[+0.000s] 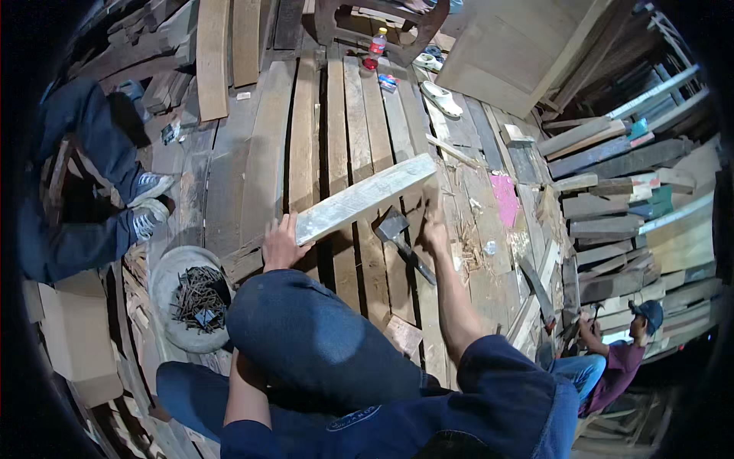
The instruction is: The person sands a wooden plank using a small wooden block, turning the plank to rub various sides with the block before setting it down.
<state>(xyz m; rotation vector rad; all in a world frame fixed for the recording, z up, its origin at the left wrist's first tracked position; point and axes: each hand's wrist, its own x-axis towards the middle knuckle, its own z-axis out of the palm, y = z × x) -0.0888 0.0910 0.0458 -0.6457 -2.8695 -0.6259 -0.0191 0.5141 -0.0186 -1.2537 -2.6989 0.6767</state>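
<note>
I am holding a pale plank (365, 197) slantwise above the floorboards (264, 153), left hand (281, 245) closed on its lower end, right hand (434, 223) gripping the raised end; a hatchet (399, 239) is lying just beneath, nearer the right hand.

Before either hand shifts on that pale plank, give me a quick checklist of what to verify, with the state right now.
1. Left hand gripping the near end of the pale wooden plank: ok.
2. Right hand at the plank's far end: ok, though how firmly it grips is unclear.
3. Dark metal hatchet lying on the floorboards under the plank, free of both hands: ok.
4. Grey round bowl of rusty nails away from the plank: ok.
5. Floor near the right hand free of wood chips: not ok.
6. Plank free of nails: cannot tell.
</note>
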